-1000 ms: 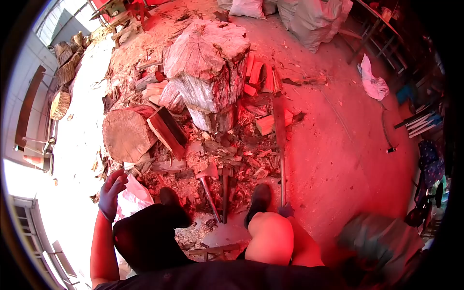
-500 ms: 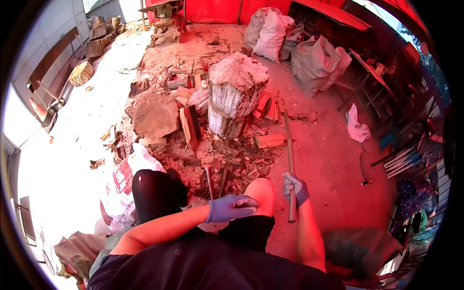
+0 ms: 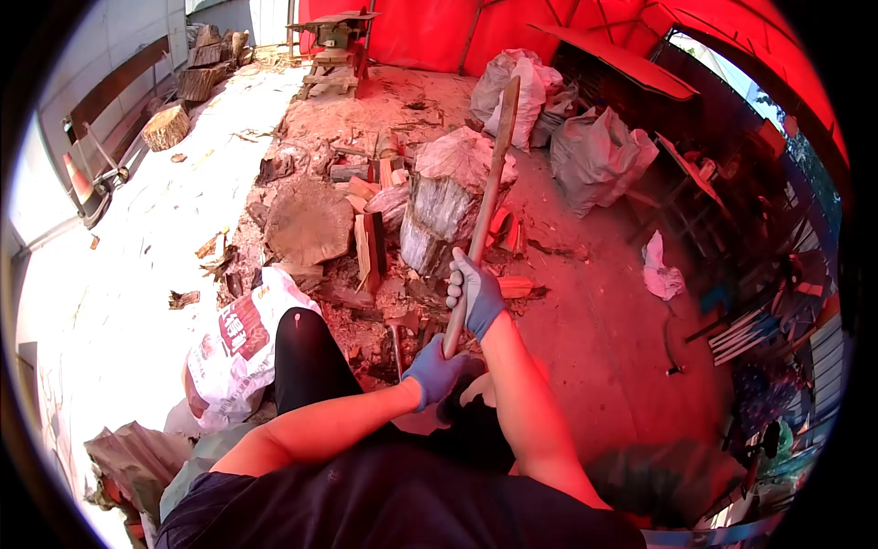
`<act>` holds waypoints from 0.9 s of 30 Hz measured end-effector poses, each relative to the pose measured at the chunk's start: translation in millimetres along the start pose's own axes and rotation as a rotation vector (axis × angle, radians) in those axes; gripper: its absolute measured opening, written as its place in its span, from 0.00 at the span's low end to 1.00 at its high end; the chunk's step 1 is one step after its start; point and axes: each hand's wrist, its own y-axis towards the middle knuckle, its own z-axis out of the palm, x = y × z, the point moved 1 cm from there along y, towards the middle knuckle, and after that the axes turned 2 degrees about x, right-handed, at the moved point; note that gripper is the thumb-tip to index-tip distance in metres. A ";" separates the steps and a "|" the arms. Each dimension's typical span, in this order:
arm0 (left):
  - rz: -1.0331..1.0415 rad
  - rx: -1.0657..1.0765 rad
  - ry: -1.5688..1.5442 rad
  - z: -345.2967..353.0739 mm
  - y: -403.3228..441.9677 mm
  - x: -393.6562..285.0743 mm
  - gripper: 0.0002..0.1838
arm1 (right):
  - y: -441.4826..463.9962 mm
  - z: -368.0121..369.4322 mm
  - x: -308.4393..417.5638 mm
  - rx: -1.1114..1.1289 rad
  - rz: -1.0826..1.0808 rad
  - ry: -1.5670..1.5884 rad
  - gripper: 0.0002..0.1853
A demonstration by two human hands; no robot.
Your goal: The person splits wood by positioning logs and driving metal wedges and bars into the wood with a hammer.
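A long wooden pole (image 3: 498, 165) rises slanting up and away in front of me, across the right side of an upright stump (image 3: 434, 215). I cannot make out a tool head at its far end. Gloved in blue-grey, my right hand (image 3: 476, 295) is wrapped round its lower half. Below it, my left hand (image 3: 434, 373), in a matching glove, is closed on the pole near its bottom end. A slim reddish handle (image 3: 396, 348) stands between my knees, just left of the left hand.
A flat round log (image 3: 309, 221) lies left of the stump among split firewood (image 3: 370, 252) and bark scraps. A white printed plastic bag (image 3: 242, 343) rests by my left knee. Full sacks (image 3: 599, 156) stand at the back right, and a machine on a stand (image 3: 331, 55) at the back.
The pole has swung up from the floor at my right to the middle. My left hand has left my right thigh and closed on its lower end. My right hand moved up and left.
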 end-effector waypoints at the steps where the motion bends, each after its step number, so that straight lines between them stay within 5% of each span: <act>1: 0.150 -0.144 0.171 -8.9 7.5 17.5 0.13 | 23.6 -2.6 -16.2 -0.087 0.017 -0.153 0.10; 5: 0.188 -0.205 0.136 -29.9 34.8 50.9 0.15 | 66.6 1.4 -43.2 -0.160 0.107 -0.272 0.12; 6: 0.023 -0.153 -0.047 -31.0 25.6 25.8 0.15 | 75.3 0.9 -48.8 -0.183 0.106 -0.287 0.10; 16: -0.139 -0.163 -0.133 -65.0 68.7 35.8 0.15 | 140.8 -8.2 -82.3 -0.230 0.217 -0.354 0.14; 21: -0.362 -0.082 -0.495 -73.0 63.2 42.4 0.16 | 147.4 -10.3 -99.8 -0.268 0.237 -0.349 0.13; 27: -0.173 -0.246 -0.084 -69.1 67.2 59.7 0.16 | 147.6 -7.2 -96.2 -0.253 0.216 -0.339 0.12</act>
